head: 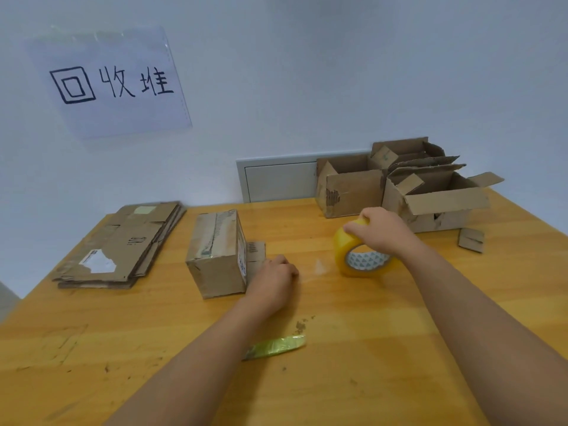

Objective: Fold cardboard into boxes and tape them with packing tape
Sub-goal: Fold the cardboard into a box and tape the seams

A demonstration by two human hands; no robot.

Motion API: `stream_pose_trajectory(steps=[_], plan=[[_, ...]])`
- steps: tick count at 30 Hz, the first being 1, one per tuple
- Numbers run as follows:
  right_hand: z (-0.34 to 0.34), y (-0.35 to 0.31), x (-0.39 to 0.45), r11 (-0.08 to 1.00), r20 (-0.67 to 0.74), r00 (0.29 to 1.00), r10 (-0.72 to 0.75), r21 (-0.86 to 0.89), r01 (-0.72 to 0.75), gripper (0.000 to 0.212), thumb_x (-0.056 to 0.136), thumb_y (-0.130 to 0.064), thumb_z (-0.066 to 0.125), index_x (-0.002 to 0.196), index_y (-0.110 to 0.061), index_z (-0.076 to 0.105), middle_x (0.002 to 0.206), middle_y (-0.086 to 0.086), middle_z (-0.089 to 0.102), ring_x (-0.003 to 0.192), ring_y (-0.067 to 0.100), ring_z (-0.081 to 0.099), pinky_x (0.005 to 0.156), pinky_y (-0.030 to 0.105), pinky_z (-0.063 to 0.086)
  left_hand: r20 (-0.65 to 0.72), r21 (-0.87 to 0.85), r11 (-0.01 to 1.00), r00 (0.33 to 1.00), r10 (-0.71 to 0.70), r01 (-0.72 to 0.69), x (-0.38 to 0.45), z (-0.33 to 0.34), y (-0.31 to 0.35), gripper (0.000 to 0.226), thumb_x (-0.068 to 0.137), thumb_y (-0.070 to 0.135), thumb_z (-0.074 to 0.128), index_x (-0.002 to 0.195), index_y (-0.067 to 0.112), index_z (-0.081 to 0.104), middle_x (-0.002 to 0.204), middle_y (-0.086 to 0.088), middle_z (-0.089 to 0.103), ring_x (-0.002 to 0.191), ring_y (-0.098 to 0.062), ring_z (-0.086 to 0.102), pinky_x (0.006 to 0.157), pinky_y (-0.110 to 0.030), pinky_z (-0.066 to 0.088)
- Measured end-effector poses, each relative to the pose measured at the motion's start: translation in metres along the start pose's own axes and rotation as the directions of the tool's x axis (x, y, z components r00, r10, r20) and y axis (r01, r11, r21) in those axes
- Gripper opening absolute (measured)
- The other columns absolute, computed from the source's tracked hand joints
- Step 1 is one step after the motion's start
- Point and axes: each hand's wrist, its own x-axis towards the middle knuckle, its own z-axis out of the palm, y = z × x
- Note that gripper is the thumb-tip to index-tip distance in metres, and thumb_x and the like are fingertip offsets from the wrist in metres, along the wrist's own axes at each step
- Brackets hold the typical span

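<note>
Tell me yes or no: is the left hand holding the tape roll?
No, the right hand grips the tape roll; the left hand rests beside the closed box.

Single head cam, wide-angle, looks fwd & down over table [338, 379] toward wall [307, 72]; close range.

Bare table [353, 379] lies open in front; taped box [216, 253], flat cardboard stack [123, 244] and open boxes [399, 186] block beyond.

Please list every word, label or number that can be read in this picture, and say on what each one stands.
"回收堆": handwritten on the paper sign on the wall.
Print on the folded box: too blurred to read.
Print and white label on the flat cardboard stack: too blurred to read.
Tape roll: a triangle pattern inside, no words.
</note>
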Motion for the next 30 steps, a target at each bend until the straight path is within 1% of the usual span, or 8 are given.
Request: stream_pose_trajectory(steps=[4, 11, 16, 18, 20, 24, 27, 30], plan=[[0.001, 0.008, -0.003, 0.991, -0.042, 0.999, 0.026, 0.130, -0.020, 0.038, 0.094, -0.045, 0.058, 0.077, -0.011, 0.052, 0.076, 0.007, 0.052, 0.073, 0.022, 0.050, 0.063, 0.034, 0.037, 0.001, 0.015, 1.000, 1.000, -0.013, 0.013, 0.000, 0.001, 0.002, 0.039, 0.103, 0.008, 0.038, 0.133, 0.018, 0.061, 0.128, -0.002, 0.051, 0.121, -0.026, 0.045, 0.100, -0.037, 0.044], [-0.003, -0.010, -0.004, 0.989, -0.049, 0.997, 0.053, -0.134, -0.059, 0.035, 0.099, -0.027, 0.031, 0.076, -0.012, 0.053, 0.078, 0.008, 0.056, 0.074, 0.026, 0.053, 0.072, 0.039, 0.043, 0.004, 0.085, 0.996, 1.000, 0.024, -0.024, -0.001, 0.000, 0.008, 0.037, 0.103, 0.012, 0.039, 0.134, 0.022, 0.056, 0.134, 0.001, 0.050, 0.117, -0.027, 0.045, 0.090, -0.039, 0.047], [-0.004, 0.001, -0.001, 0.959, -0.010, 0.991, 0.132, -0.252, -0.131, 0.058, 0.092, -0.067, 0.045, 0.097, -0.010, 0.054, 0.092, 0.003, 0.059, 0.088, 0.024, 0.058, 0.082, 0.041, 0.052, 0.040, 0.135, 0.990, 0.999, 0.029, -0.034, -0.002, 0.002, 0.008, 0.042, 0.103, 0.011, 0.038, 0.138, 0.028, 0.055, 0.132, 0.001, 0.051, 0.114, -0.027, 0.044, 0.087, -0.041, 0.049], [-0.013, 0.011, -0.003, 0.970, 0.028, 0.987, 0.159, -0.190, -0.151, 0.064, 0.087, -0.069, 0.056, 0.114, -0.011, 0.057, 0.106, 0.008, 0.060, 0.097, 0.026, 0.058, 0.082, 0.038, 0.051, 0.042, 0.130, 0.991, 0.999, 0.027, -0.032, -0.002, 0.002, 0.008, 0.043, 0.104, 0.011, 0.036, 0.139, 0.027, 0.055, 0.131, 0.001, 0.051, 0.112, -0.028, 0.044, 0.088, -0.041, 0.048], [-0.017, 0.014, -0.006, 0.970, 0.046, 0.986, 0.158, -0.195, -0.147, 0.062, 0.091, -0.060, 0.057, 0.125, -0.009, 0.057, 0.119, 0.011, 0.062, 0.108, 0.029, 0.057, 0.094, 0.045, 0.048, 0.042, 0.117, 0.993, 0.999, 0.024, -0.029, -0.002, 0.002, 0.008, 0.043, 0.104, 0.012, 0.034, 0.139, 0.027, 0.054, 0.132, 0.001, 0.051, 0.112, -0.028, 0.044, 0.088, -0.040, 0.047], [-0.003, -0.006, -0.009, 0.911, 0.006, 0.995, 0.099, -0.404, -0.088, 0.040, 0.099, -0.044, 0.041, 0.119, -0.014, 0.060, 0.119, 0.010, 0.061, 0.115, 0.030, 0.051, 0.105, 0.050, 0.037, 0.042, 0.104, 0.994, 0.999, 0.013, -0.018, -0.003, 0.000, 0.010, 0.041, 0.106, 0.016, 0.033, 0.138, 0.028, 0.055, 0.133, 0.003, 0.051, 0.113, -0.027, 0.044, 0.088, -0.037, 0.045], [0.002, -0.009, -0.009, 0.883, -0.055, 0.993, 0.100, -0.456, -0.114, 0.048, 0.097, -0.052, 0.042, 0.120, -0.014, 0.060, 0.120, 0.010, 0.062, 0.117, 0.029, 0.052, 0.103, 0.049, 0.038, 0.031, 0.081, 0.997, 1.000, 0.004, -0.006, -0.004, 0.000, 0.011, 0.038, 0.107, 0.022, 0.033, 0.136, 0.029, 0.055, 0.131, 0.004, 0.052, 0.115, -0.025, 0.044, 0.084, -0.034, 0.041], [-0.001, -0.003, -0.010, 0.900, -0.074, 0.994, 0.077, -0.424, -0.101, 0.053, 0.091, -0.065, 0.050, 0.106, -0.015, 0.061, 0.105, 0.003, 0.064, 0.106, 0.025, 0.058, 0.099, 0.046, 0.040, -0.026, 0.030, 0.999, 0.999, -0.022, 0.023, -0.002, 0.000, 0.011, 0.031, 0.106, 0.027, 0.038, 0.128, 0.029, 0.060, 0.124, 0.006, 0.057, 0.115, -0.023, 0.048, 0.084, -0.035, 0.045]])
